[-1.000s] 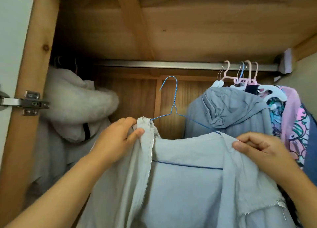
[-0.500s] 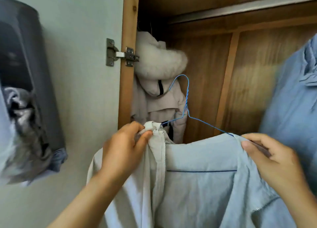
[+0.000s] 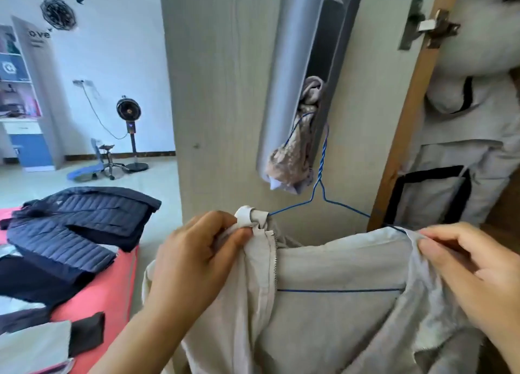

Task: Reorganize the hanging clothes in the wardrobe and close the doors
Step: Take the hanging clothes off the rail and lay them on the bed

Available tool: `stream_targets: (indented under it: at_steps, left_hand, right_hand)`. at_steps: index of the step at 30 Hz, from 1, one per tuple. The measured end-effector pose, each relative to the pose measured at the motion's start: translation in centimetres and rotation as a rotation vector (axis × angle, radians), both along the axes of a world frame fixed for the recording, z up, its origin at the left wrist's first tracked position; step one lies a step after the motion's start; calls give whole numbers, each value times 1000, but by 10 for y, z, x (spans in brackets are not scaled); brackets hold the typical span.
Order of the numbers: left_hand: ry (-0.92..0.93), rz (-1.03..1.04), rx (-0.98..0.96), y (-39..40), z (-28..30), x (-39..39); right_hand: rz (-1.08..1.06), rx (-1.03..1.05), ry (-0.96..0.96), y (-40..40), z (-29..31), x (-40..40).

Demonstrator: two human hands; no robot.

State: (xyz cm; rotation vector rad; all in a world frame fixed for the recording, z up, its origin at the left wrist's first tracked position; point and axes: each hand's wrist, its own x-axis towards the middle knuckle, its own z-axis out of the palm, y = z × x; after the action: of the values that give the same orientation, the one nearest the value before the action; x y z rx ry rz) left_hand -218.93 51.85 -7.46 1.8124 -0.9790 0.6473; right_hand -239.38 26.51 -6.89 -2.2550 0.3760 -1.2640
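Head view: hanger [image 3: 320,176] shoulders under jacket [image 3: 337,317]

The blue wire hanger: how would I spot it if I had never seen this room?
Find the pale wardrobe door in the middle of the view, then look down to the light grey jacket that the left hand and right hand hold up before it. The blue wire hanger rises from the jacket's shoulders, the only thin, twisted blue wire among soft fabrics.

Both hands raised; left [image 3: 194,258] fingers curled pinching, right [image 3: 472,278] likewise.
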Motion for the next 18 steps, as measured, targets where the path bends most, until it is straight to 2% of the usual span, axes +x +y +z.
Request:
stream_targets:
  at_steps: [10, 18]
  left_hand:
    - [39, 128, 53, 163, -17, 81]
    - [117, 298, -11, 294, -39, 139]
  right_hand:
    - [165, 51, 10, 147, -23, 109]
    - [263, -87, 14, 266, -37, 207]
